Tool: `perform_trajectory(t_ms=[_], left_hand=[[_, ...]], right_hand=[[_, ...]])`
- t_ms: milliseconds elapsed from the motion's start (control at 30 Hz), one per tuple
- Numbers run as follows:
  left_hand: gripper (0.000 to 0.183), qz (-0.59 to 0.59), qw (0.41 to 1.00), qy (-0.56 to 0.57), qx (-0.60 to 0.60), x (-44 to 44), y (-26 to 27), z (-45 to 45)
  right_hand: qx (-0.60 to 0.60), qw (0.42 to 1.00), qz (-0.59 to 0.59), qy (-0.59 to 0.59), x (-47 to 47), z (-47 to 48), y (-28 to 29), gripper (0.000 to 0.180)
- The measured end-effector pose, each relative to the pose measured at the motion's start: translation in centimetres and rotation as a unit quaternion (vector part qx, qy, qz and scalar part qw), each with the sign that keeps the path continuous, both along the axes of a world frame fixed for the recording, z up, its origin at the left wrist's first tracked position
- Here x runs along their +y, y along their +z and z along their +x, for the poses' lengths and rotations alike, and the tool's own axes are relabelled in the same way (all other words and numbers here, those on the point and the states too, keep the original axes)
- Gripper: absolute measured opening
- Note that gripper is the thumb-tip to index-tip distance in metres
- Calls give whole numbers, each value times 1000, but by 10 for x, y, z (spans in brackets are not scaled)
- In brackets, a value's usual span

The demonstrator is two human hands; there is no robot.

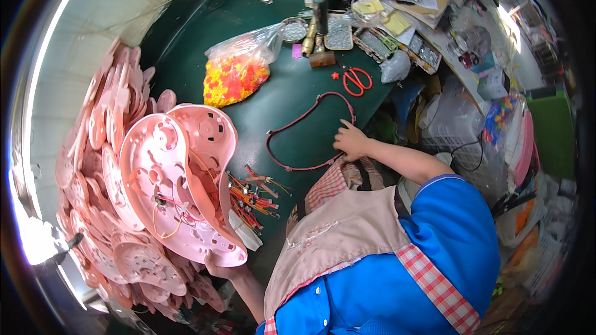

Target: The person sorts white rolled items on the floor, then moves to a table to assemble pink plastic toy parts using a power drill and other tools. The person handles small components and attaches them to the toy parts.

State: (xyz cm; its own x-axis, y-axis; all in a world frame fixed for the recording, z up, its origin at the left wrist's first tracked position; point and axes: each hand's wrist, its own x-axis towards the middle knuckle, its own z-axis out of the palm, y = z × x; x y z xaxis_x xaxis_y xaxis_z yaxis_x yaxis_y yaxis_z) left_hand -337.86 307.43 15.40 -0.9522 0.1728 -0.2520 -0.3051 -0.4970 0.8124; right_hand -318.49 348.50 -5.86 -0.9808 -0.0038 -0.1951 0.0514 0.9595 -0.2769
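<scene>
My left hand (223,267) grips the lower edge of a curved pink plastic shell (172,186), whose inside shows posts and thin red and yellow wires. A second pink shell (228,125) stands just behind it. My right hand (351,141) rests at the near right side of a dark red cord loop (302,116) on the green table (251,137); whether its fingers hold the cord is unclear. Wired small parts (253,195) lie beside the shells. Red-handled scissors (357,81) lie beyond the loop, near a clear bag of yellow and red pieces (237,74).
Many pink plastic shells (93,223) are heaped along the left. At the back stand an upright tool (320,9) and trays of small metal parts (339,32). A white basket (456,149) and bags crowd the floor side at right.
</scene>
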Motion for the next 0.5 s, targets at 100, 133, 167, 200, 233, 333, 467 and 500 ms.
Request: perform_trajectory(t_ms=[100,133,167,200,233,333,467,500], left_hand=[[66,49,998,15,-21,-20,-12,11],[64,42,998,27,-24,-25,-17,14],[64,28,999,35,-25,-28,-21,17],[63,15,999,41,-27,-32,-25,19],[63,0,999,45,-29,-36,-28,20],[60,-10,998,54,-21,-35,-33,20],[63,3,999,18,-32,-19,-31,14],[66,11,999,-2,-36,-10,-36,10]], right_hand=[[6,1000,17,-20,-5,15,-9,19],[30,999,1,21,-2,16,-6,16],[21,998,-62,12,3,13,-1,15],[11,992,-124,1,4,5,13,15],[0,982,-186,-13,4,-4,33,14],[209,946,-248,-18,1,-61,127,16],[216,932,-288,-53,31,-152,154,18],[183,940,-285,-40,44,-168,137,20]])
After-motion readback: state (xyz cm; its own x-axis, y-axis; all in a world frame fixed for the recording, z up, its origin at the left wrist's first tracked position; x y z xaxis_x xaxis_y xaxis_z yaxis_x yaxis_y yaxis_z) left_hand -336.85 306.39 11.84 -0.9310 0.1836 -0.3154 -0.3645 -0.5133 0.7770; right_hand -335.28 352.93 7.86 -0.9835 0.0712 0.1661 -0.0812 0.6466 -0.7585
